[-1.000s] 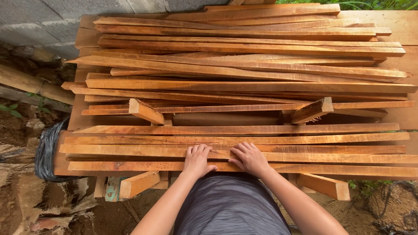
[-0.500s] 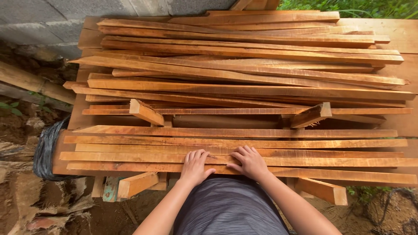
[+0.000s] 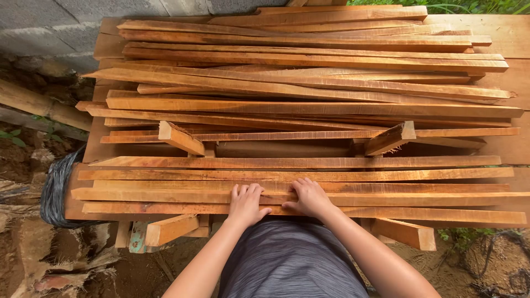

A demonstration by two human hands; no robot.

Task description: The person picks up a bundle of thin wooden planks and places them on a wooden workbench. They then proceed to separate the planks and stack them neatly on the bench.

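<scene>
My left hand (image 3: 245,203) and right hand (image 3: 310,197) press flat, fingers together, on the nearest wooden slats (image 3: 386,198), which run crosswise, left to right.

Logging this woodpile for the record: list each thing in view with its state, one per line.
left hand: open, flat on the nearest slats
right hand: open, palm down, fingers curled over a slat
nearest slats: lying flat, side by side
slat pile: stacked loosely, some strips skewed
short blocks: angled, standing above the slats
grey coil: bundled, at the bench's left end
</scene>
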